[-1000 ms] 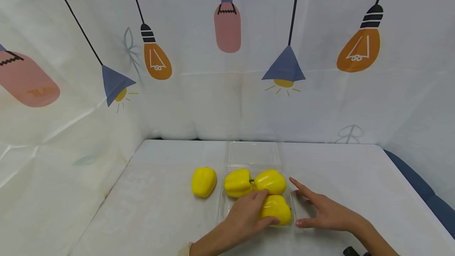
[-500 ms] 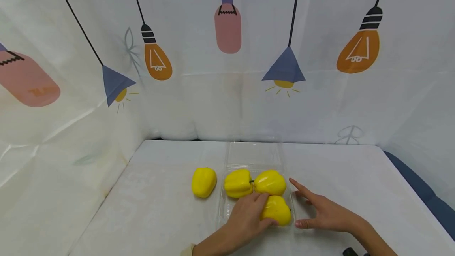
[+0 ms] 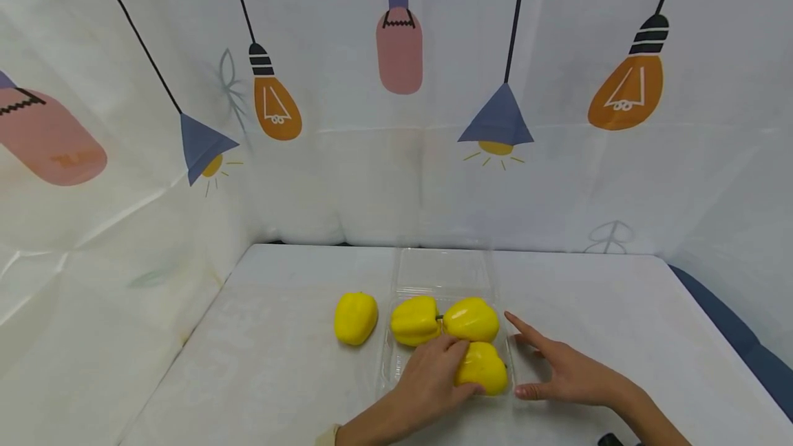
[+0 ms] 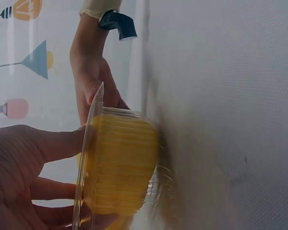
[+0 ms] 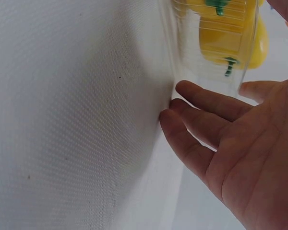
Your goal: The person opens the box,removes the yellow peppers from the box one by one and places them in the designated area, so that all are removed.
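In the head view my left hand (image 3: 429,378) holds a yellow bell pepper (image 3: 486,369) at the front right of a clear plastic clamshell box (image 3: 385,362). Its thumb lies at the near side, its fingers at the far left side. Two more yellow bell peppers lie in the box's back half, one on the left (image 3: 414,321) and one on the right (image 3: 472,319). My right hand (image 3: 573,372) rests on the table by the box's right wall, fingers spread and holding nothing. Green stems show through that wall in the right wrist view, close to the fingertips.
Another yellow bell pepper (image 3: 356,319) stands on the white table (image 3: 260,363), left of the box. The box's lid (image 3: 442,270) lies folded back toward the rear edge. A printed curtain (image 3: 347,184) hangs behind. A dark object (image 3: 610,440) shows by the right forearm.
My left hand's fingers have drawn slightly back toward me on the front bell pepper. The right hand and the other peppers have stayed where they were.
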`<state>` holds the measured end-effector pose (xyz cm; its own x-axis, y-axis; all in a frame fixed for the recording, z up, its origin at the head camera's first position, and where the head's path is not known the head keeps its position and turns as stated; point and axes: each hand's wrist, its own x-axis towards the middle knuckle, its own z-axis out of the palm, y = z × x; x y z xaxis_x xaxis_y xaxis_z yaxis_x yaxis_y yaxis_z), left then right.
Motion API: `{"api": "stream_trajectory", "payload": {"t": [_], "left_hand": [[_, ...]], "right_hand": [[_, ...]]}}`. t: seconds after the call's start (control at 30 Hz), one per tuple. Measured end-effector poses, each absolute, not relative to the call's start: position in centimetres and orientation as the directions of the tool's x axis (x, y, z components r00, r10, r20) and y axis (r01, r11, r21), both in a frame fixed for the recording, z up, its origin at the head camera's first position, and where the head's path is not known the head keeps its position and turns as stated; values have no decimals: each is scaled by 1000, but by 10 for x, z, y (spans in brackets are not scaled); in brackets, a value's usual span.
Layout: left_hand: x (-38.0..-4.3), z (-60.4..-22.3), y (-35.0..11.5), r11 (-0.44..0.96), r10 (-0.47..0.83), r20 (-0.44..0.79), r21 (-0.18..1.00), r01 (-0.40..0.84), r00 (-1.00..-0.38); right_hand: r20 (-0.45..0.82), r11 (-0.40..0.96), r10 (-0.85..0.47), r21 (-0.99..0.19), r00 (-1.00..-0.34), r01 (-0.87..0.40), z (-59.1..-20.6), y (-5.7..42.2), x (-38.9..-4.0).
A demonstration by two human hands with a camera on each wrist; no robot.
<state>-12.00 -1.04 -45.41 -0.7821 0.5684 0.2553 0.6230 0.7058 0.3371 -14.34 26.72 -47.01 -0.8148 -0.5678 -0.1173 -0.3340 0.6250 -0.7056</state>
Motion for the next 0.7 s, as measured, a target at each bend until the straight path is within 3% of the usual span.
{"api": "stream_trajectory", "payload": {"t": [0.7], "left_hand": [[-127, -458, -13, 670, 573, 318, 349, 655, -756]], "right_hand": [[-88, 628, -586, -677, -806, -383, -472, 269, -143]]}}
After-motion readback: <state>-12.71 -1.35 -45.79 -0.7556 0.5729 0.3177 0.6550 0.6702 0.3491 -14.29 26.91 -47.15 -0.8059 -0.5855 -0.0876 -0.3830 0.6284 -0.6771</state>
